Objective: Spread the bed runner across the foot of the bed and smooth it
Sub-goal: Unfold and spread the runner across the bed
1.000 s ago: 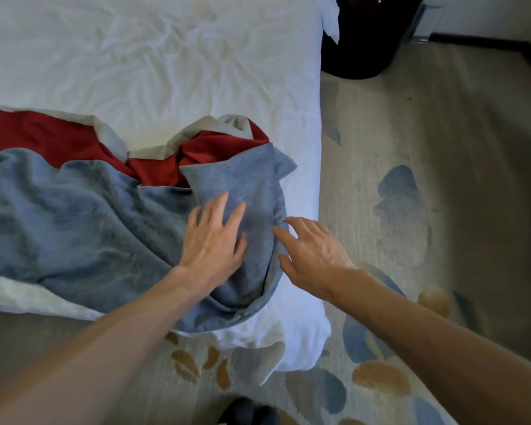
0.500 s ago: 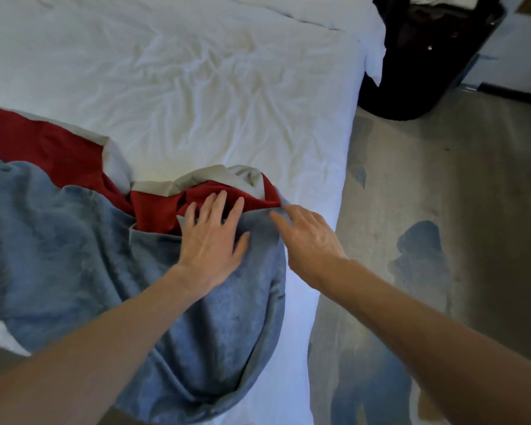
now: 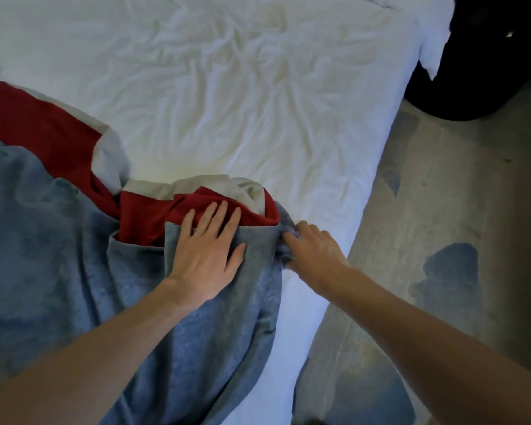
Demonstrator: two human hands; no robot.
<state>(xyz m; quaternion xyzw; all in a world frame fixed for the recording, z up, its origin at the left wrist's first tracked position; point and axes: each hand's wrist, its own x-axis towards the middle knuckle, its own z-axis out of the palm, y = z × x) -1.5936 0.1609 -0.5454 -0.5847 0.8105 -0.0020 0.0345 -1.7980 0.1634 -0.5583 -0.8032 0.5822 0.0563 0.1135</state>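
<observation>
- A second ago the right grip lay loose beside the runner, fingers straight and only brushing its blue edge; now those fingers are curled round a bunched bit of that edge and pinch it
- The left grip has slid up the blue cloth, away from the near edge of the bed; it now lies flat and released, palm down on the blue, with the fingertips over onto the red layer
- The fold under the left grip looks flatter than it was: the blue flap that stood folded back a second ago now lies pressed down, and less red shows beside it
- The runner itself is still in a heap at the near right corner of the bed; its blue side hangs over the near edge, red and grey lining are rucked up behind it, and the rest runs off to the left out of view
- A strip of white sheet is still bare between the runner and the right edge of the bed, so the end has not yet been drawn across
- We judge that we have passed from patting to pulling: with one grip pinning the cloth and the other holding its edge, we are set to draw that end toward the right edge and undo the fold
- Smoothing is hardly begun; the creases in the blue and the turned-up lining remain
</observation>
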